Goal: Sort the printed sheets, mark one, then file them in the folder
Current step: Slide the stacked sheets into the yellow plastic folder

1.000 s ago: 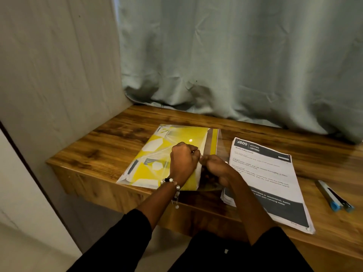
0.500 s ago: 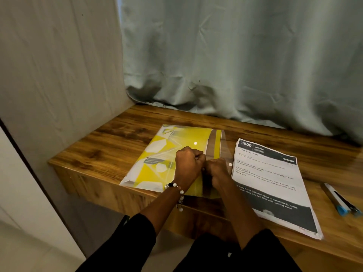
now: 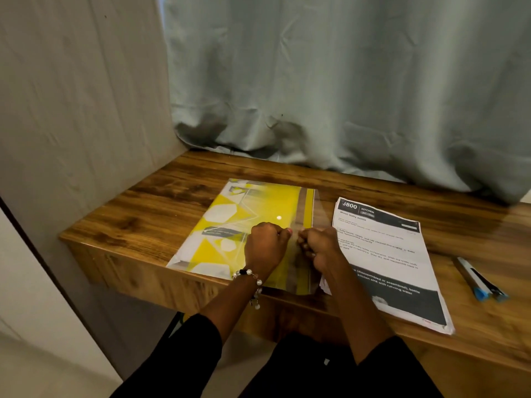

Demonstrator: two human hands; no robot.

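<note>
A yellow-and-white plastic folder (image 3: 230, 222) with a clear flap lies flat on the wooden desk (image 3: 161, 202). My left hand (image 3: 265, 244) and my right hand (image 3: 317, 247) sit side by side on its right part, both with fingers curled and pinching the clear flap edge between them. To the right lies a stack of printed sheets (image 3: 393, 259); its top sheet has a black header reading "3800 KITCHEN". My right wrist covers the stack's near left corner. Two blue-tipped markers (image 3: 479, 278) lie at the far right.
A grey-green curtain (image 3: 344, 96) hangs along the back of the desk and rests on it. A pale wall panel (image 3: 71, 110) closes off the left side. The desk's front edge runs just under my wrists.
My two hands have drawn closer together on the folder's flap. The view has shifted slightly, so everything sits a bit further right and lower in the frame.
</note>
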